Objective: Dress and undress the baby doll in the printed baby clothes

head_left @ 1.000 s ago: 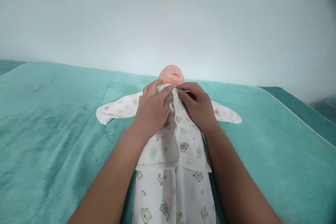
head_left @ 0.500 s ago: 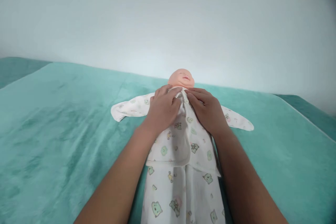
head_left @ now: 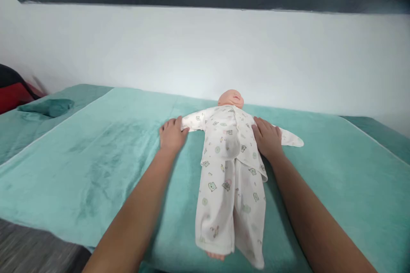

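Both sleeves point(head_left: 194, 120), likely soft and best pinched by their ends, lie under your left hand point(head_left: 173, 134) and right hand point(head_left: 268, 138), grip unclear.

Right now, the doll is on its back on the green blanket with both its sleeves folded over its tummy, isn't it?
Not quite: the sleeves aren't folded over; the head view shows them stretched out to either side. The doll does lie on its back on the green blanket.
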{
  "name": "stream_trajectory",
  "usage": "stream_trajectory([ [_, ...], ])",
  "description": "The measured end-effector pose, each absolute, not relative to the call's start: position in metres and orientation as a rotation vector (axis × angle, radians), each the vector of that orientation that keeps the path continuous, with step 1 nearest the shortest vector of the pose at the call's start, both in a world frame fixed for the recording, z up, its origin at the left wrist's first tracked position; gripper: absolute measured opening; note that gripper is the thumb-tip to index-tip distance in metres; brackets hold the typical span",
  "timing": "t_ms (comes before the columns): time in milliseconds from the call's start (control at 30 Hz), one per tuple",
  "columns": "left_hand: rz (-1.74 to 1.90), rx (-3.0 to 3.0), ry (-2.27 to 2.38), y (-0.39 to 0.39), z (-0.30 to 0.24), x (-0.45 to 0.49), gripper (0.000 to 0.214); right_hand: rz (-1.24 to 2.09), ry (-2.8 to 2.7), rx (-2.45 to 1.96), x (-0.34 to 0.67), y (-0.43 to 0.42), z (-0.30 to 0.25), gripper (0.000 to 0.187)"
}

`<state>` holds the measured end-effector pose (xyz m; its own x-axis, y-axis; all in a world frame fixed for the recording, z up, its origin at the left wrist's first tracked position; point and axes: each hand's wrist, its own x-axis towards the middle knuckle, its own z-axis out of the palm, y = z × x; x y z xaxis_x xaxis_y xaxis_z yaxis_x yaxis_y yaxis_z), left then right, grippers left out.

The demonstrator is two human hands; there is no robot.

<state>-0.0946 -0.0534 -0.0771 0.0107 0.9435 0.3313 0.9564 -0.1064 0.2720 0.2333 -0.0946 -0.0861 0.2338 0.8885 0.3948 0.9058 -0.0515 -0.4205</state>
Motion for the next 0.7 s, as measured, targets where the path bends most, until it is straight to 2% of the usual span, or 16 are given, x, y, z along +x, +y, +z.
stream_trajectory([
  [133,-0.651,-2.067,-2.183,-0.070,-0.075,-0.129,0.050,-0.201,-1.559,-2.165,0.281,-0.137,-0.109,0.056],
  [300,-0.701,-2.173,-2.120,-0.076,-0.072,-0.129,0.043,-0.118,-1.268,-2.317,0.326,-0.156,-0.113,0.060],
  [467,-0.874,-2.234,-2.035,-0.068,-0.074,-0.130,0.040,-0.023,-1.287,-2.205,0.334,-0.143,-0.111,0.049],
  [567,-0.998,-2.073,-2.044,-0.063,-0.076,-0.135,0.040,-0.016,-1.293,-2.188,0.340,-0.133,-0.111,0.046],
  [700,-0.972,-1.908,-2.181,-0.058,-0.079,-0.138,0.045,-0.074,-1.249,-2.137,0.347,-0.126,-0.113,0.041],
])
